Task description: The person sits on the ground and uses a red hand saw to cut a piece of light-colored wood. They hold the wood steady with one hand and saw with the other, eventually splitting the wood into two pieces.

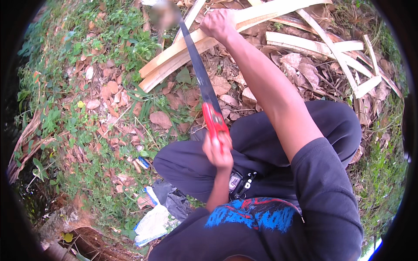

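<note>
The red-handled tool with a long, dark metal blade [208, 91] is lying in my left hand [219, 152], whose fingers are wrapping round the rear of the handle. From there its long axis is running forward, leaning slightly left, and crossing over the long, pale, gently curved wooden strips [259, 17]; whether blade and wood are touching, I cannot tell. My right hand [217, 24] is gripping these strips in a fist, just right of the blade. My right arm [278, 95] is stretching far forward; my left forearm [220, 187] is pointing up from near my waist.
</note>
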The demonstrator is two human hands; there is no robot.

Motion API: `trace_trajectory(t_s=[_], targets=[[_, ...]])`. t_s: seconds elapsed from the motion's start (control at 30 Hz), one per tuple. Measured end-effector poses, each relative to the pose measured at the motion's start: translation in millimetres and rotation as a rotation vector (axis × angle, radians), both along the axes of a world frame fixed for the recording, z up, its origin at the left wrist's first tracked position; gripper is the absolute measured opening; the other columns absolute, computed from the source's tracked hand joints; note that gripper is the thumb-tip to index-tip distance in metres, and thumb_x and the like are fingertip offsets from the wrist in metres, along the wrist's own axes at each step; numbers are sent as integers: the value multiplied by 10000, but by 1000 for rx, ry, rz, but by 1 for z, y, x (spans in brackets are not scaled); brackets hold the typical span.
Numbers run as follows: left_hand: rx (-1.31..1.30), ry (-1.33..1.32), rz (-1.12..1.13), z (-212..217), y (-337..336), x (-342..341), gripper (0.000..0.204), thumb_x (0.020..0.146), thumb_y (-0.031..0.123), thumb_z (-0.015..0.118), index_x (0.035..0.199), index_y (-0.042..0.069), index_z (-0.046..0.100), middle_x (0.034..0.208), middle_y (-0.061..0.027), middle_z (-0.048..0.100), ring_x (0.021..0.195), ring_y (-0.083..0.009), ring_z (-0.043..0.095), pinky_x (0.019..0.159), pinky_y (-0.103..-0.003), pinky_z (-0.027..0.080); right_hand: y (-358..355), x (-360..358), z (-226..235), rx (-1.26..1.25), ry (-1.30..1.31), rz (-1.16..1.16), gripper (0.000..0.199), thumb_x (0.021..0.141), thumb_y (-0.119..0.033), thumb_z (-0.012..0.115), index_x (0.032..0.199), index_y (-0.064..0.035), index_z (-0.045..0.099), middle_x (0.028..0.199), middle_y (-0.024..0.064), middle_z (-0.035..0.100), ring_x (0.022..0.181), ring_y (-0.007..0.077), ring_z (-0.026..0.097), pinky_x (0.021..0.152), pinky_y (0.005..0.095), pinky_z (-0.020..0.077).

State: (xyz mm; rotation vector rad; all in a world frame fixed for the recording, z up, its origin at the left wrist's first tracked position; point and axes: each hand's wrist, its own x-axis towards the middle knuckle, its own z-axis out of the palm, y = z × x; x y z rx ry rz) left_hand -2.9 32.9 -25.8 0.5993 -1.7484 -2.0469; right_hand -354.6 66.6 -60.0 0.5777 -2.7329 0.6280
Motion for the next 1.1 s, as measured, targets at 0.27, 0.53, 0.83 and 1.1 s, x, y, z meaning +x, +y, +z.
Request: trace_trajectory(t_s=[0.27, 0.53, 0.83, 1.1], targets=[[-34, 10, 26, -5, -10, -64, 232, 982, 220, 410, 914, 17, 500, 635, -4, 450, 455, -68, 336, 415, -215, 289, -17, -12, -28, 148, -87, 15, 213, 835, -237, 547, 653, -153, 621, 595, 48, 633, 517, 206, 628, 448, 370, 474], [179, 102, -51, 35, -76, -34, 219, 964, 186, 459, 817, 25, 469, 579, 10, 395, 452, -51, 329, 427, -206, 269, 22, -17, -2, 151, -553, 382, 844, 829, -823, 362, 1145, -80, 607, 771, 115, 666, 732, 244, 663, 637, 418, 541], [247, 98, -95, 68, -74, -18, 207, 953, 183, 483, 812, 31, 480, 569, 26, 381, 445, -42, 319, 418, -198, 258, 69, -16, -13, 518, -403, 402, 462, 697, -194, 826, 1066, -9, 618, 952, 130, 671, 746, 194, 620, 618, 307, 569], [235, 40, -200, 55, -62, 41, 123, 931, 104, 476, 851, 11, 478, 601, 22, 423, 471, -22, 343, 428, -191, 277, 97, 78, 13, 574, -318, 337, 607, 652, -246, 803, 1154, 37, 617, 1240, 252, 573, 1105, 319, 597, 937, 402, 535]])
